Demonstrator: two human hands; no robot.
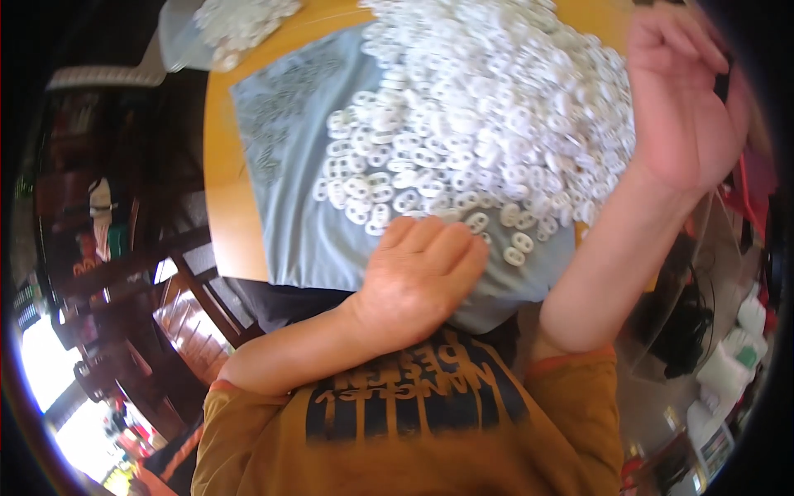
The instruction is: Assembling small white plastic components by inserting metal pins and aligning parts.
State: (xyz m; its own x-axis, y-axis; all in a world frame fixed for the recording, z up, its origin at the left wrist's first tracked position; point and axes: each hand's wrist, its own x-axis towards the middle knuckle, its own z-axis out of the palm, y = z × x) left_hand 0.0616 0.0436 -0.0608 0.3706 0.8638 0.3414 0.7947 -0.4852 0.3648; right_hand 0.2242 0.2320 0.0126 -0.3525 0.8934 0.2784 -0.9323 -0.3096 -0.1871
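Observation:
A large heap of white oval plastic pieces, each with two holes like cord locks, covers much of a grey cloth. My left hand is closed at the heap's near edge, knuckles up, its fingertips hidden beneath it. Whatever it may hold does not show. A few loose white pieces lie just right of it. At the far right my right hand is raised beside the heap, palm showing, fingers bent and thumb apart, with nothing visible in it. Many small thin grey metal parts, possibly springs, are scattered on the cloth's far left.
The cloth lies on a yellow-brown wooden table. A translucent container with more white parts sits at the far left. Dark wooden furniture stands left of the table. White bags lie on the floor at the right.

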